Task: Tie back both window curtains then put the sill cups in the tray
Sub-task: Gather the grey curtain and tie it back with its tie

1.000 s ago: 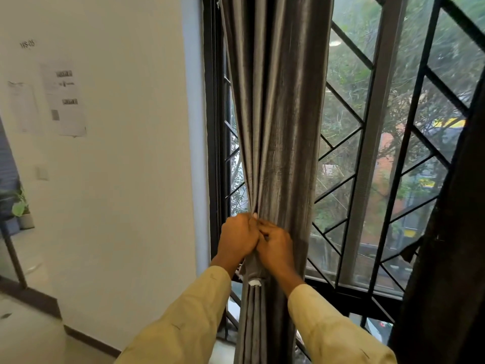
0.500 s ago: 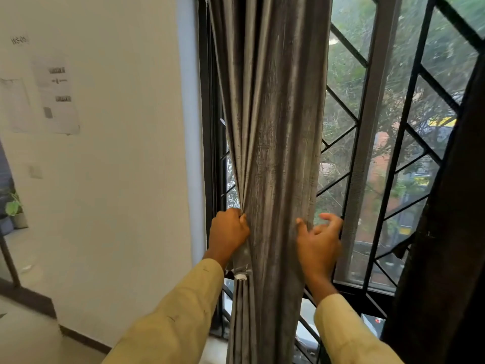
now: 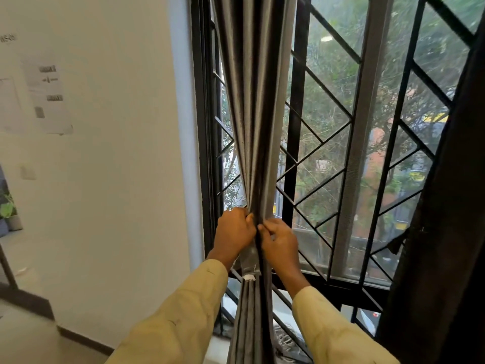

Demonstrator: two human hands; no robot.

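Note:
The grey left curtain [image 3: 256,106] hangs in tight vertical folds in front of the barred window and is pinched into a narrow waist at hand height. My left hand [image 3: 233,233] grips the bunched cloth from the left. My right hand [image 3: 279,243] closes on it from the right, fingertips touching the folds. A grey tie-back strip with a white end [image 3: 248,266] hangs just below my left hand. The dark right curtain [image 3: 441,232] fills the right edge. No cups or tray are in view.
A black diamond-pattern window grille [image 3: 322,143] stands right behind the curtain. A white wall [image 3: 118,166] with taped papers [image 3: 48,98] is to the left. A potted plant [image 3: 9,211] sits far left. Grey cord lies on the sill [image 3: 284,340].
My right hand, spread open on the curtain's right side half a second ago, has come back left and closed on the gathered folds beside my left hand. The curtain is bunched narrower.

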